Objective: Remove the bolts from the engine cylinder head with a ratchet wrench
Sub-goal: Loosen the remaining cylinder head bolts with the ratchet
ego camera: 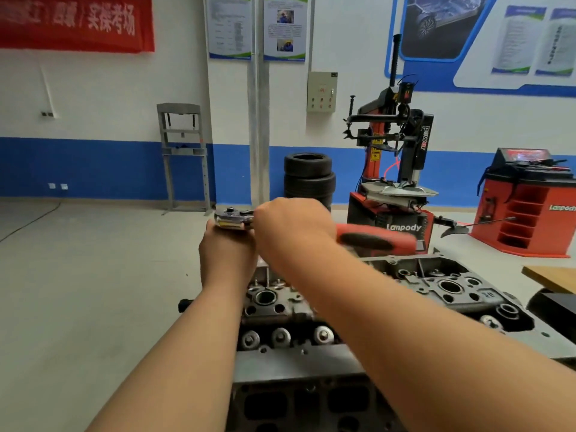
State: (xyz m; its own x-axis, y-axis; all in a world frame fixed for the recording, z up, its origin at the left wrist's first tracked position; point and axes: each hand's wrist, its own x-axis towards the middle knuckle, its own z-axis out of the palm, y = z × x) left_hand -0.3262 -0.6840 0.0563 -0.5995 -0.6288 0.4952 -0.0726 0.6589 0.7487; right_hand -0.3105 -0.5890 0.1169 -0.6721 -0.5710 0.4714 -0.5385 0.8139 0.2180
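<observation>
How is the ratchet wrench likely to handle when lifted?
The ratchet wrench looks stiff, given its chromed metal head. It is probably head-heavy, since the left hand holds under that head. The red handle looks rubbery, so likely not slippery.

Both my bare forearms reach forward and upward, the left from the lower left and the right from the lower right, and they meet ahead of me. My left hand (227, 254) shows me its back, wrist straight, with the fingers curled up around the head of the chrome ratchet wrench with a red and black handle (232, 217). My right hand (293, 227) is fisted over the wrench's shaft, knuckles up, touching the left.
</observation>
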